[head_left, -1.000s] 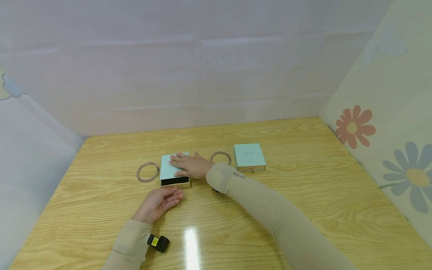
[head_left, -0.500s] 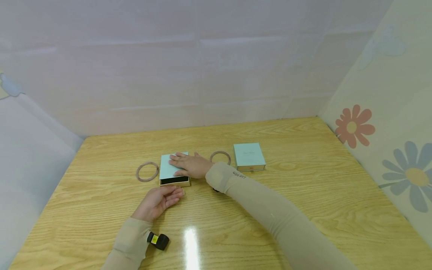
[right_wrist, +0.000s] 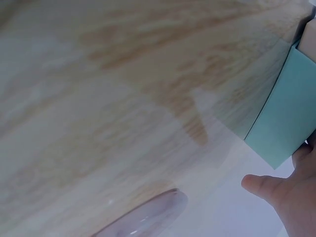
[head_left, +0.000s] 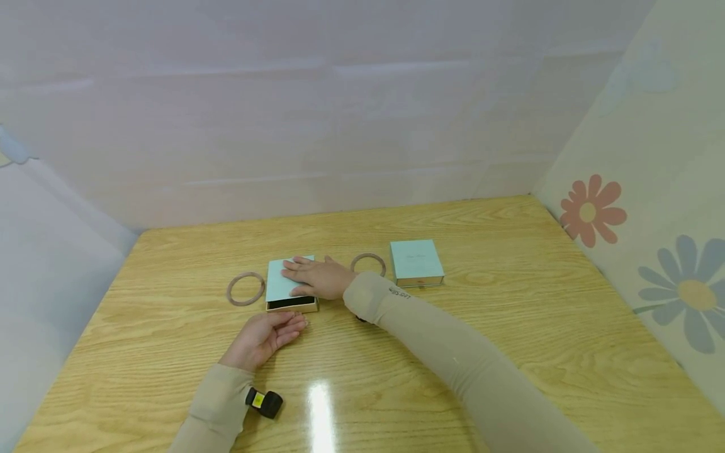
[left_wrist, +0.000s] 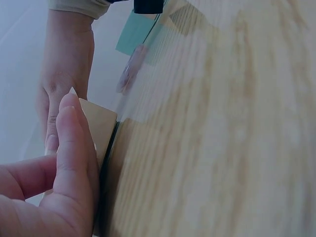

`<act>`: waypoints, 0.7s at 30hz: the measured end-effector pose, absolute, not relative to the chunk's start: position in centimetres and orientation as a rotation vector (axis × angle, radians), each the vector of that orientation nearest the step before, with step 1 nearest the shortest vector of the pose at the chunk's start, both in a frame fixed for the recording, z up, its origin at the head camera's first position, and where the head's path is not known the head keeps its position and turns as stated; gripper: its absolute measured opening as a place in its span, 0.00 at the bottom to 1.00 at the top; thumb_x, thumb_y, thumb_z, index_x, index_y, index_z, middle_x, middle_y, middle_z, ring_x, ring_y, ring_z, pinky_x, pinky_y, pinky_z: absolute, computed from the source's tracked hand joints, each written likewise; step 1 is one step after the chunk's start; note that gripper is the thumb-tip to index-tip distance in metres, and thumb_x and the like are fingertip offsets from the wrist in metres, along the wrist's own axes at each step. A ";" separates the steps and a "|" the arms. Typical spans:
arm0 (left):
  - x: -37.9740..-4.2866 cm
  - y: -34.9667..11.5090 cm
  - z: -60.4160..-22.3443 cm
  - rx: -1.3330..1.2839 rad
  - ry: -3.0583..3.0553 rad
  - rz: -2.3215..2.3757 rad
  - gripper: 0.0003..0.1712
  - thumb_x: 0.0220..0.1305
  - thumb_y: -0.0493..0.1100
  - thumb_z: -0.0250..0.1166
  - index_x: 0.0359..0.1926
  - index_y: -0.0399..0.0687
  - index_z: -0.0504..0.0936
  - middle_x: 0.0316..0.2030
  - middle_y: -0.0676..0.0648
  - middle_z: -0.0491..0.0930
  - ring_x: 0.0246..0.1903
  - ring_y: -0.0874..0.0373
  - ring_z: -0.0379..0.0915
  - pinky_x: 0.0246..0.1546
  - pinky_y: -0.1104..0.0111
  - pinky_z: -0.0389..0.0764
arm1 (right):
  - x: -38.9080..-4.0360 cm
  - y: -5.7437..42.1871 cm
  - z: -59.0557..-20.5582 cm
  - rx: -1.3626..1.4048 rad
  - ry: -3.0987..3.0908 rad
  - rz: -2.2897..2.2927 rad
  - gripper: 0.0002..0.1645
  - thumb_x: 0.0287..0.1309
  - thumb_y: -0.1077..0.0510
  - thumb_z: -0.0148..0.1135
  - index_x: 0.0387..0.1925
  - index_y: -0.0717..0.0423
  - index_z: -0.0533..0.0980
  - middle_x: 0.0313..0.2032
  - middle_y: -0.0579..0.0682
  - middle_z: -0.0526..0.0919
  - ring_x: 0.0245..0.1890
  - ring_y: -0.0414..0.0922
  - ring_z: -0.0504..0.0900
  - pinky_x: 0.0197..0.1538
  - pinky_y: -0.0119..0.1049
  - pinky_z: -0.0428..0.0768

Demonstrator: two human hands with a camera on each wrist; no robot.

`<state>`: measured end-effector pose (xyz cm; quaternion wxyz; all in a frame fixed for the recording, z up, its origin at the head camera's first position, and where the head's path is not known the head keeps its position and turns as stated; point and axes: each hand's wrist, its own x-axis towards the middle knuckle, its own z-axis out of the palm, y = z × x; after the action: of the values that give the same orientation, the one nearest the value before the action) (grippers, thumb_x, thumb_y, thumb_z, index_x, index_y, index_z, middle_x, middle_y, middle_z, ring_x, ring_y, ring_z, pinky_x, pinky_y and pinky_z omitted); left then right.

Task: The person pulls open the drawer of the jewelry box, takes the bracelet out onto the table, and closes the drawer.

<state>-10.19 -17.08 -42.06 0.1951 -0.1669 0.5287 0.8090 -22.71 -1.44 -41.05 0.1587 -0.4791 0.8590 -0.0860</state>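
Observation:
A pale turquoise drawer box lies left of the table's middle, its cream drawer slid partly out toward me and showing a black inside. My right hand rests flat on the box top with fingers spread. At the drawer front, my left hand brings thumb and fingertips together; they hide the middle of that front, where the pinch is. The left wrist view shows these fingers against the drawer front. In the right wrist view, my thumb sticks out beside the turquoise box.
One brownish-pink bangle lies left of the box, and another bangle lies right of it, partly behind my right wrist. Further right sits a second, shut turquoise box. Pale cloth walls border the wooden table.
Both hands and the box keep their places. The whole head view has shifted very slightly.

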 end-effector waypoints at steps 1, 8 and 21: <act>-10.2 -17.1 -42.1 -0.471 1.479 2.270 0.19 0.76 0.32 0.42 0.61 0.21 0.59 0.33 0.46 0.83 0.34 0.61 0.83 0.39 0.72 0.83 | -22.7 -1.5 -41.1 -1.371 2.458 -0.242 0.37 0.73 0.37 0.38 0.76 0.41 0.48 0.75 0.39 0.43 0.74 0.38 0.37 0.71 0.60 0.45; -10.3 -17.2 -42.1 -0.474 1.466 2.282 0.18 0.76 0.32 0.43 0.60 0.21 0.60 0.33 0.46 0.84 0.34 0.60 0.83 0.39 0.72 0.83 | -22.6 -1.5 -41.0 -1.380 2.464 -0.234 0.36 0.73 0.37 0.38 0.76 0.42 0.48 0.75 0.39 0.43 0.74 0.38 0.38 0.71 0.60 0.46; -10.5 -17.2 -42.1 -0.460 1.449 2.273 0.19 0.76 0.32 0.43 0.61 0.21 0.60 0.34 0.46 0.84 0.34 0.61 0.83 0.40 0.73 0.82 | -22.4 -1.4 -40.6 -1.377 2.463 -0.221 0.36 0.73 0.38 0.38 0.76 0.42 0.48 0.75 0.40 0.43 0.74 0.38 0.38 0.71 0.60 0.47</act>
<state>-10.46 -17.25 -42.08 0.2020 -0.1647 0.5189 0.8141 -22.37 -1.40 -40.63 0.1550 -0.4807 0.8597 -0.0770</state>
